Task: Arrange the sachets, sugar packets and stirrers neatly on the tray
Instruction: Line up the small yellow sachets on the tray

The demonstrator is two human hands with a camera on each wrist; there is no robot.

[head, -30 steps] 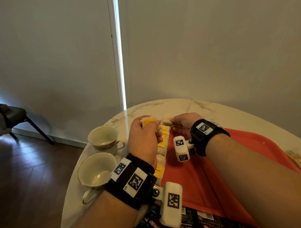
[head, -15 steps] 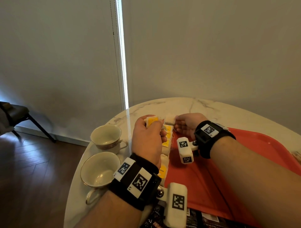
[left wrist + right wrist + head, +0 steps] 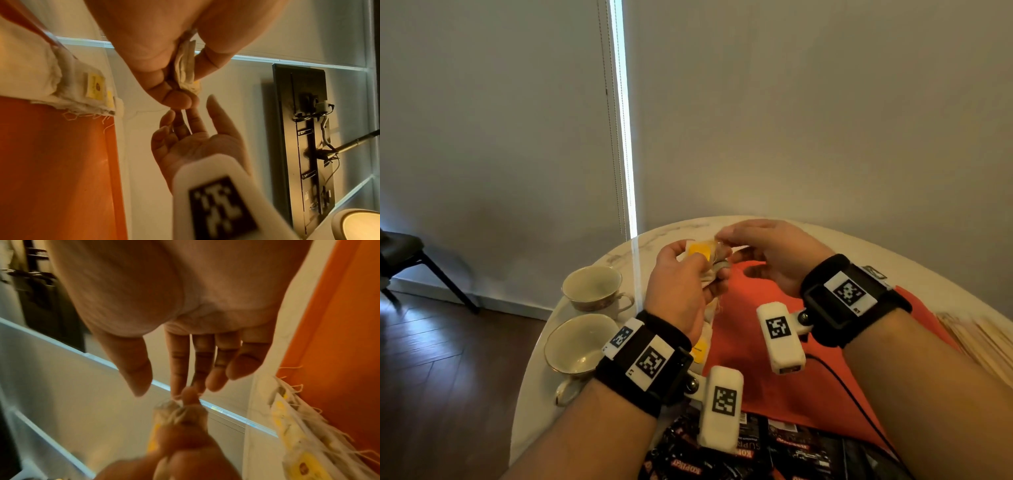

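Left hand point(image 3: 681, 281) raised above the tray's point(image 3: 756, 342) left edge, fingers curled round a small bunch of sachets point(image 3: 186, 68). Right hand point(image 3: 774, 260) facing it, fingers straight and relaxed, fingertips point(image 3: 179, 386) at the bunch's end; no grasp evident. More sachets point(image 3: 61, 91) lie in a row along the tray's left rim

The round marble surface point(image 3: 808, 233) before me carries the orange tray point(image 3: 756, 359), two empty teacups point(image 3: 592, 287) at its left edge, dark sachets point(image 3: 774, 452) nearest me, and pale stirrers point(image 3: 976, 339) at my right.
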